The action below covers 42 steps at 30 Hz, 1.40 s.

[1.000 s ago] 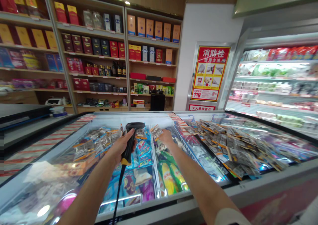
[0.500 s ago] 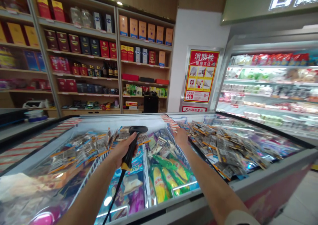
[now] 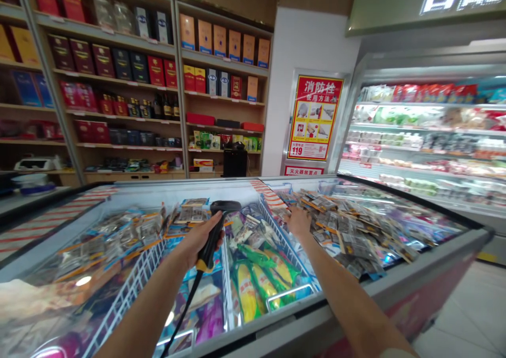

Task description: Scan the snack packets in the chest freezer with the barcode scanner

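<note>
My left hand (image 3: 200,242) is wrapped round the handle of a black barcode scanner (image 3: 215,236) with a yellow-and-black base. Its head points away from me over the freezer, and its cable runs down between my arms. My right hand (image 3: 299,222) reaches over the freezer beside the red-and-white striped tape (image 3: 269,194), near the left end of a heap of packets (image 3: 348,226). It appears to hold nothing; its fingers are partly hidden, and contact with the packets cannot be made out. Green-and-yellow corn-shaped packs (image 3: 259,284) lie in a white wire basket (image 3: 226,289) between my arms.
The chest freezer's front rim (image 3: 272,326) crosses close to me. More packets (image 3: 114,236) lie at the left. Behind stand shelves with boxes (image 3: 130,65), a red wall poster (image 3: 314,118) and a lit display fridge (image 3: 430,131) at the right.
My right hand has moved right, away from the striped tape and toward the packet heap. My left hand keeps hold of the scanner. The view has shifted slightly to the right.
</note>
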### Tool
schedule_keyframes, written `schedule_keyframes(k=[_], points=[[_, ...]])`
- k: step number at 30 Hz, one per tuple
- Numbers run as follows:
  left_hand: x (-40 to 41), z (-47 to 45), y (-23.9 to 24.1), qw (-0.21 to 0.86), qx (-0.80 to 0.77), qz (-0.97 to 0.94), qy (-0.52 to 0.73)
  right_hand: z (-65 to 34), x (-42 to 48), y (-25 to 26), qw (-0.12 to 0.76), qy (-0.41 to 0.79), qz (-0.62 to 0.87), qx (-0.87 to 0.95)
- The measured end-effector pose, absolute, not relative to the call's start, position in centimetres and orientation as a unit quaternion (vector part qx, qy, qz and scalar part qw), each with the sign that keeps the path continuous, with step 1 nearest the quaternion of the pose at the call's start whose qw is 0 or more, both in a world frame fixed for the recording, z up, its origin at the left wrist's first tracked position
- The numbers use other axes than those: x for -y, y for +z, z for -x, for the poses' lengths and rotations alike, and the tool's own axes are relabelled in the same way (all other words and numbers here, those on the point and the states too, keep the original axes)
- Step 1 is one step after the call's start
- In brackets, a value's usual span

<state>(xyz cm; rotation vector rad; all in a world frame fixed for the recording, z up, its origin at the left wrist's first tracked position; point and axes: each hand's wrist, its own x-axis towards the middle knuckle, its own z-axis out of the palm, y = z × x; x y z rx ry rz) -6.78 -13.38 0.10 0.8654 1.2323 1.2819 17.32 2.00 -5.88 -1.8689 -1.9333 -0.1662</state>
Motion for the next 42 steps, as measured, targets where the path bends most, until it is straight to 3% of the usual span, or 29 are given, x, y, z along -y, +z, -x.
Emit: schedule_keyframes(k=[5,11,15,42], points=[[14.0,7.4,0.1,0.568,-0.498,-0.359,0.548,-16.7,-2.2,-6.2,0.222,-0.054,0.691,0.686],[14.5,7.8,0.2,0.585,-0.485,-0.344,0.550,-15.5,-2.7,-6.5,0.438,0.117,0.603,0.657],[14.6,7.7,0.0,0.605,-0.468,-0.343,0.545,-14.2,-2.3,-6.9,0.509,0.212,0.560,0.618],[14.6,7.7,-0.1,0.603,-0.473,-0.348,0.541,-13.3,-1.2,-7.5,0.500,0.163,0.572,0.630]])
